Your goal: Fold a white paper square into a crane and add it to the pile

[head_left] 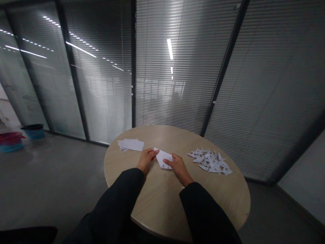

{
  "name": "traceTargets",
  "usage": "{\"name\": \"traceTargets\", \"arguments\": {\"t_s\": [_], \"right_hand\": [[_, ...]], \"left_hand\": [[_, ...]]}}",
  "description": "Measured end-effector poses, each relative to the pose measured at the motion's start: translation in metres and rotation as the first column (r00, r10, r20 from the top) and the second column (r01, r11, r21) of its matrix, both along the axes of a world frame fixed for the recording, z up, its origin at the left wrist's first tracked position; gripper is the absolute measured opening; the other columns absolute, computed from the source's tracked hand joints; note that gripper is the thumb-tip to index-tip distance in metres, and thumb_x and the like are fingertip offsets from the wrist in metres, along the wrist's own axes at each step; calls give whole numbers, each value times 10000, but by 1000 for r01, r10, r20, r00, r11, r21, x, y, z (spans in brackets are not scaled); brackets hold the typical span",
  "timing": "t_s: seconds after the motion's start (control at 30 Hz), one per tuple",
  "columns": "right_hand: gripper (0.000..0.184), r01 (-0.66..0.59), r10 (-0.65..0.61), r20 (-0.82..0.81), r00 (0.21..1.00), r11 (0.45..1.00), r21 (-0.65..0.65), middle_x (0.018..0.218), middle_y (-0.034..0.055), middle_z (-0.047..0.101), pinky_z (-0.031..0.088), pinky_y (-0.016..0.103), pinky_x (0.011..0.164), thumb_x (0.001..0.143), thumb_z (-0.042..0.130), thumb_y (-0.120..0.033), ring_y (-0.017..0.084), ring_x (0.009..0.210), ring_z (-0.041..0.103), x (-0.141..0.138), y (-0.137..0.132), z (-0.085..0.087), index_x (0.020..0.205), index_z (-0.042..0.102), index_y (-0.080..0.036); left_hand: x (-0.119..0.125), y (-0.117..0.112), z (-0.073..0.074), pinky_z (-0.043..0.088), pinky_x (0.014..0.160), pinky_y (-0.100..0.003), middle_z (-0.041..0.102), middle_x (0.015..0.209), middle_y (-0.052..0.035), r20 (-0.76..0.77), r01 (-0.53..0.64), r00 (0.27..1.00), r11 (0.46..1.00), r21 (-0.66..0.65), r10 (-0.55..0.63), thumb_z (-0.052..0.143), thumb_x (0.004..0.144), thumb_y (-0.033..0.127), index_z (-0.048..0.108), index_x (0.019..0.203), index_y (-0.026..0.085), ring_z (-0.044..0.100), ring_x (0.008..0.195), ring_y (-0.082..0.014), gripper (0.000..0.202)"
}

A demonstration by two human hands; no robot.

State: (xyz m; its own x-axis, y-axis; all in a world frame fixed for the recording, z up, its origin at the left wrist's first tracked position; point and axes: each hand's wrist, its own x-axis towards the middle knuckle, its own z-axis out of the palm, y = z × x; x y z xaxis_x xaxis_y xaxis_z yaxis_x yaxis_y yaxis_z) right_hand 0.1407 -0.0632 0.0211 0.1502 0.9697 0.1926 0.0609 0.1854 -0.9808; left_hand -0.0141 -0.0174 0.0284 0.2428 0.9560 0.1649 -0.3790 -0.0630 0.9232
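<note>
Between my two hands is a partly folded sheet of white paper (162, 158), with some print showing along its right part. My left hand (147, 158) pinches its upper left corner between thumb and fingers. On the right side my right hand (179, 166) grips the paper, thumb on top and fingers behind. The paper is held just over the round wooden table (162, 200). Left of my left hand lies a small stack of white paper sheets (134, 144). To the right of my right hand is a heap of folded white paper shapes (212, 162) with pointed ends.
Behind the table stands a glass partition with blinds (172, 84) and dark frames. On the grey floor at the far left are a red and blue bucket (11, 142) and a blue bucket with a black top (34, 131). A dark object shows at the bottom left.
</note>
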Motion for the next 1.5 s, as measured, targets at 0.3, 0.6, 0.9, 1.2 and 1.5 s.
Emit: {"name": "traceTargets", "arguments": {"t_s": [0.3, 0.6, 0.9, 1.2, 1.5], "right_hand": [[450, -29, 29, -2, 1000, 1000, 5, 735, 62, 694, 485, 288, 569, 483, 806, -439, 201, 632, 640, 0, 2, -2, 748, 591, -145], [458, -3, 2, 56, 998, 1000, 23, 709, 56, 686, 475, 278, 542, 490, 794, -467, 197, 616, 631, 2, 2, -3, 744, 582, -150], [427, -4, -1, 114, 994, 999, 38, 670, 43, 672, 451, 256, 490, 516, 776, -460, 185, 578, 614, 5, 5, -6, 729, 555, -164], [350, 3, -14, 181, 983, 998, 61, 686, 24, 661, 452, 246, 511, 566, 730, -411, 175, 612, 609, 5, 4, -4, 750, 558, -168], [373, -11, 4, 130, 991, 998, 54, 697, 30, 670, 451, 263, 511, 558, 743, -422, 192, 616, 619, 1, -2, 3, 769, 554, -180]], "left_hand": [[1, 4, -1, 474, 566, -203, 663, 675, -53, 152, -70, 985, 996, -48, 77, 801, 547, 367, 696, 749, 86, 574, 576, -96, 361], [-2, 6, -2, 520, 615, -250, 690, 704, -100, 148, -25, 988, 997, -73, 35, 734, 654, 403, 689, 806, 68, 631, 599, -135, 371], [-6, 8, 1, 528, 590, -250, 680, 672, -93, 114, -15, 993, 996, -89, 25, 723, 682, 352, 685, 779, 54, 635, 585, -141, 315], [-8, 11, -2, 544, 610, -248, 674, 674, -85, 123, -105, 984, 980, -171, 127, 736, 671, 201, 659, 710, 79, 642, 601, -135, 150], [-10, 10, 2, 505, 557, -220, 614, 622, -44, 59, -155, 986, 987, -42, 157, 761, 609, 391, 664, 689, 95, 570, 564, -104, 321]]}}
